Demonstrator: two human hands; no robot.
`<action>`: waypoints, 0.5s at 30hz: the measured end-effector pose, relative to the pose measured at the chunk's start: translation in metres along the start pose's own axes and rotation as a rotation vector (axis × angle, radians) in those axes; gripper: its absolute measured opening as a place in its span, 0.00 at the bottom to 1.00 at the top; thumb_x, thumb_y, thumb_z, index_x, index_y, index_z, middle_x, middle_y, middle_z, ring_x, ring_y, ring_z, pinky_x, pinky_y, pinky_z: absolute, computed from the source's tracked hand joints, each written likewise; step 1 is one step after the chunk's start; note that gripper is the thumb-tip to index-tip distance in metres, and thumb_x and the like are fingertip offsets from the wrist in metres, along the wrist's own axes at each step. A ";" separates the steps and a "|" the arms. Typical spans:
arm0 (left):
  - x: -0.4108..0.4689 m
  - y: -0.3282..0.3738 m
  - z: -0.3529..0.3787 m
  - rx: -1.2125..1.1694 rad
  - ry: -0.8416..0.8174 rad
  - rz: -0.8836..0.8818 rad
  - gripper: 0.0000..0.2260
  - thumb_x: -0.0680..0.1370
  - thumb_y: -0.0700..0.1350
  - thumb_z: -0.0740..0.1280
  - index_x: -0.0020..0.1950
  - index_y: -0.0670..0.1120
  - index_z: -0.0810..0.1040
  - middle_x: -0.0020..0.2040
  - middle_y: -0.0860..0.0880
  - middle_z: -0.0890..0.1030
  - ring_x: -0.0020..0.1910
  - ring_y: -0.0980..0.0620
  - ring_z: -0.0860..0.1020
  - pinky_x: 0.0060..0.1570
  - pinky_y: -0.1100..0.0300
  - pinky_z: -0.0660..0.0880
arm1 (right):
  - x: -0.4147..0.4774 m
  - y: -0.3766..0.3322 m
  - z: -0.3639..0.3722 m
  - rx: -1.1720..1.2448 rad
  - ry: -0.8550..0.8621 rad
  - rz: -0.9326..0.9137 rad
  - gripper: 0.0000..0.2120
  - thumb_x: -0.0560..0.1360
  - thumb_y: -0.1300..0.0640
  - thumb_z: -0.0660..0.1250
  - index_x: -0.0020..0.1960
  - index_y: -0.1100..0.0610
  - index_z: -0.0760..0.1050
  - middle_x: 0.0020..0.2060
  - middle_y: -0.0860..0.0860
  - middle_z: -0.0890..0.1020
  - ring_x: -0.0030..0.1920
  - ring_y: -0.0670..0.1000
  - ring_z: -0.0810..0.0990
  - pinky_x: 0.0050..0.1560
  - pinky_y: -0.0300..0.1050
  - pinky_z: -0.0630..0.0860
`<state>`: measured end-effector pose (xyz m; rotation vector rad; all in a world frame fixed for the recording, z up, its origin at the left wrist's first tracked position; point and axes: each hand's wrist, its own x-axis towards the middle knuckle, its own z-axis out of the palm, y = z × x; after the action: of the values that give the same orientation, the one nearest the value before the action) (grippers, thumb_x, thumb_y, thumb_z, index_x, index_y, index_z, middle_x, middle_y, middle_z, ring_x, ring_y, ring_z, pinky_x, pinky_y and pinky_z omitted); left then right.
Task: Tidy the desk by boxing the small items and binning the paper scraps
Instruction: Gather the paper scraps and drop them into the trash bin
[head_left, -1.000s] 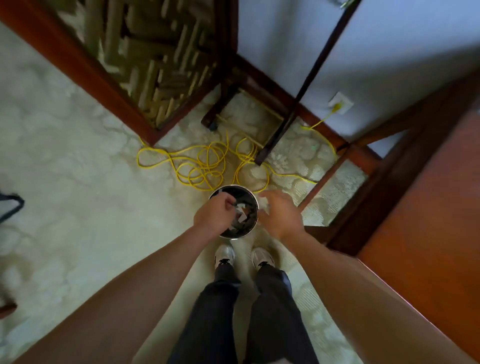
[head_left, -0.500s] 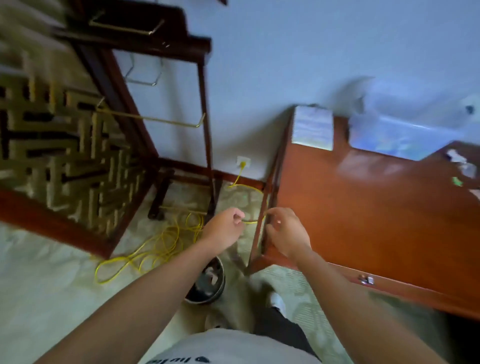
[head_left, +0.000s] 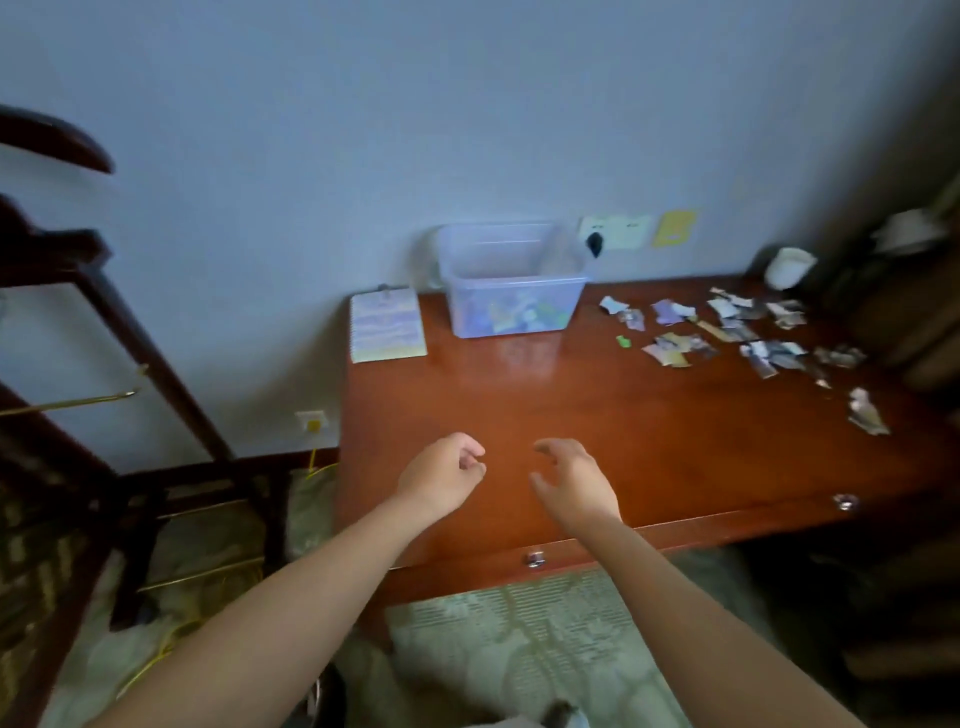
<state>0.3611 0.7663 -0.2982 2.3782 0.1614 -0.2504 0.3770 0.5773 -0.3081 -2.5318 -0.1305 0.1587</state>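
Several torn paper scraps (head_left: 737, 338) lie scattered on the right part of the red-brown desk (head_left: 571, 415). A small green item (head_left: 624, 341) sits among them. A clear plastic box (head_left: 511, 278) with small items inside stands at the back of the desk by the wall. My left hand (head_left: 441, 480) hovers over the desk's front left, fingers loosely curled and holding nothing. My right hand (head_left: 574, 480) is beside it, fingers spread and relaxed, also holding nothing. The bin shows only as a dark sliver (head_left: 322, 699) at the bottom edge.
A notepad (head_left: 387, 326) lies at the desk's back left corner. A white cup (head_left: 788, 266) stands at the back right. A dark wooden rack (head_left: 78, 415) stands left of the desk, with yellow cable (head_left: 156, 654) on the carpet below. Drawer knobs (head_left: 535, 559) line the desk front.
The view swung up from the bin on the floor to the desk top. Both hands rose from the bin's rim and now hover over the desk, holding nothing.
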 end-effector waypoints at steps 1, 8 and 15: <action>0.006 0.018 0.012 -0.002 -0.012 0.010 0.07 0.79 0.51 0.64 0.57 0.55 0.76 0.50 0.59 0.79 0.49 0.57 0.77 0.43 0.63 0.72 | 0.002 0.017 -0.016 -0.012 0.009 0.007 0.19 0.76 0.55 0.67 0.66 0.49 0.73 0.65 0.46 0.75 0.62 0.46 0.75 0.58 0.44 0.77; 0.051 0.136 0.101 -0.004 -0.062 0.115 0.08 0.78 0.50 0.64 0.57 0.55 0.76 0.50 0.59 0.80 0.50 0.57 0.78 0.48 0.60 0.75 | 0.018 0.132 -0.115 -0.048 0.103 0.069 0.19 0.76 0.53 0.67 0.66 0.46 0.72 0.65 0.45 0.74 0.61 0.46 0.75 0.54 0.43 0.79; 0.074 0.228 0.178 0.020 -0.146 0.239 0.08 0.79 0.50 0.64 0.58 0.54 0.76 0.52 0.57 0.80 0.50 0.57 0.79 0.49 0.61 0.77 | 0.007 0.227 -0.185 -0.060 0.180 0.181 0.19 0.77 0.53 0.66 0.67 0.47 0.71 0.68 0.46 0.73 0.63 0.46 0.74 0.53 0.40 0.77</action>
<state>0.4519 0.4820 -0.2917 2.3616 -0.1944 -0.3107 0.4232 0.2889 -0.2865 -2.6011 0.1673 -0.0022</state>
